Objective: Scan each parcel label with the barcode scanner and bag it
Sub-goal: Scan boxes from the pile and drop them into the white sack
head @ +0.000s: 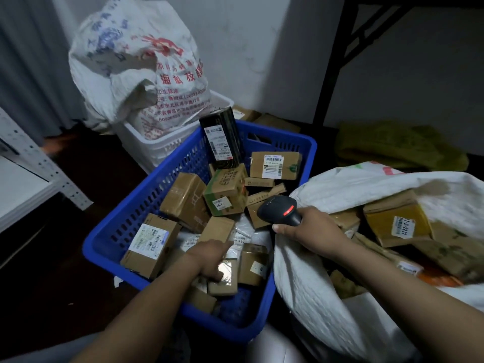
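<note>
A blue slotted plastic basket [282,133] sits on the floor, loosely heaped with parcels. Most are small brown cardboard boxes wound in glossy tape, and a few flat white poly mailers lie between them. A tall black box [222,137] with a white label leans upright against the basket's far edge. A labelled brown box [275,165] sits in the far right corner, and a green-and-brown carton [226,191] lies tilted near the middle. Another labelled box [150,242] lies against the left wall towards the near corner.

Just beside the basket's right edge, a white woven sack [314,297] gapes open, its cloth crumpled. Inside it are more cardboard parcels, among them a yellowish box [398,224] with a printed label.

At the back, a second woven sack [136,61], printed in red and blue, stands bulging in a white plastic basket [162,148].

The left hand [212,258] reaches palm down into the blue basket near its near edge. Its fingers are bent over a small taped parcel [226,280]; I cannot tell whether they have closed round it. The right hand [311,231] is wrapped round the handle of a black barcode scanner [280,209]. The scanner's red light glows, and it is held above the basket's right edge, at the mouth of the open sack.
</note>
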